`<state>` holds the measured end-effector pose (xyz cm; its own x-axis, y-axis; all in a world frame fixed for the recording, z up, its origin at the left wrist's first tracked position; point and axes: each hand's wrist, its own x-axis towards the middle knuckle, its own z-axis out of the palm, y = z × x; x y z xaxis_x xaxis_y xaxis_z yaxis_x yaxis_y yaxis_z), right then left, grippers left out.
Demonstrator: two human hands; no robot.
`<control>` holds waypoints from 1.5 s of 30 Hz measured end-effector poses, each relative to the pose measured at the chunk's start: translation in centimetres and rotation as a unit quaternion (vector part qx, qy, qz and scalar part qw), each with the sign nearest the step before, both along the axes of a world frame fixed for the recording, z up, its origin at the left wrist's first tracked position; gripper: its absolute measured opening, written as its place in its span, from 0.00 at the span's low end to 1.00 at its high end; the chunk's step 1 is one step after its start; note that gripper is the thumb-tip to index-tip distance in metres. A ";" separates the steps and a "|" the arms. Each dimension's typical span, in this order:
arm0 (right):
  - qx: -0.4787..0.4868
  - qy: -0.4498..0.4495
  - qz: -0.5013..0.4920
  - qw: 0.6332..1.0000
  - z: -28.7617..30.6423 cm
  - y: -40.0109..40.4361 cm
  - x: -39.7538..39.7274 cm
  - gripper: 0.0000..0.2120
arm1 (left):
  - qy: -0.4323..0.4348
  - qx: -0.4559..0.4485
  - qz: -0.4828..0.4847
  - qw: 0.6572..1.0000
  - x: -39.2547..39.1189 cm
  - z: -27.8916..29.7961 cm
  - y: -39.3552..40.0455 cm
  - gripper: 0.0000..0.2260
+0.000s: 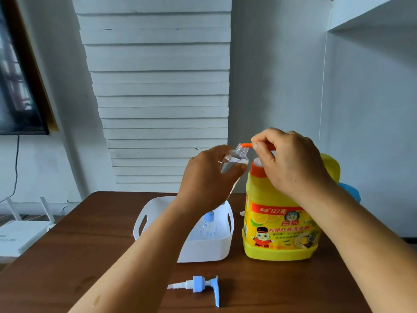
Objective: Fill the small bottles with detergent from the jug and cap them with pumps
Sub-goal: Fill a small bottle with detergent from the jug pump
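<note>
A yellow detergent jug (279, 229) with an orange pump stands upright on the wooden table (67, 256), right of centre. My right hand (293, 161) rests on top of the jug's orange pump head (246, 145), fingers closed on it. My left hand (207, 179) holds a small clear bottle (234, 158) tilted, its open neck right at the orange spout tip. A blue and white pump cap (203, 286) lies flat on the table near the front edge.
A white handled basket (225, 242) stands left of the jug with another small bottle with a blue pump (208, 224) inside. A white router sits on a lower surface at far left. A blue object shows behind the jug.
</note>
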<state>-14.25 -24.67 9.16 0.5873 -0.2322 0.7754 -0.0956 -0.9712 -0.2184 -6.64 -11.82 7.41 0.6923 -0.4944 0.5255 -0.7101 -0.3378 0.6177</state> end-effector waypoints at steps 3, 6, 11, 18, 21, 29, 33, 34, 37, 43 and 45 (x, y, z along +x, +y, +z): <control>0.005 -0.002 -0.003 1.000 -1.0 0.0 0.3 0.10 | 0.005 0.008 0.006 1.000 0.2 -0.8 0.0 0.11; 0.008 0.001 -0.005 1.000 -1.6 0.2 0.4 0.11 | 0.013 0.009 0.008 1.000 0.1 -1.2 0.0 0.10; -0.001 -0.011 0.001 1.000 -0.6 -0.2 0.4 0.10 | 0.022 -0.023 -0.005 0.999 0.0 -0.9 -0.3 0.11; 0.010 -0.017 0.002 1.000 -0.4 -0.2 0.9 0.10 | 0.084 -0.068 -0.009 0.994 0.3 -0.9 -1.1 0.15; 0.023 -0.022 0.004 0.999 -0.5 -0.1 1.1 0.10 | 0.107 -0.075 -0.015 0.991 0.4 -1.0 -1.3 0.14; 0.029 -0.015 0.006 0.999 -0.6 0.0 1.0 0.11 | 0.154 -0.097 -0.022 0.983 0.5 -1.3 -1.5 0.18; 0.033 -0.004 0.006 0.999 -0.4 0.0 0.9 0.12 | 0.154 -0.106 -0.017 0.982 0.7 -1.1 -1.4 0.17; 0.034 -0.001 0.005 0.999 -0.4 0.0 0.9 0.12 | 0.154 -0.106 -0.016 0.982 0.7 -1.0 -1.3 0.17; 0.035 0.008 0.002 0.999 -0.2 0.2 0.8 0.12 | 0.150 -0.099 -0.014 0.984 0.8 -1.0 -1.2 0.17; 0.032 0.025 -0.002 0.999 0.0 0.5 0.6 0.12 | 0.157 -0.096 -0.009 0.983 0.9 -1.0 -0.8 0.17; 0.032 0.026 -0.007 0.999 0.0 0.6 0.6 0.13 | 0.164 -0.102 -0.005 0.981 0.9 -1.1 -0.5 0.17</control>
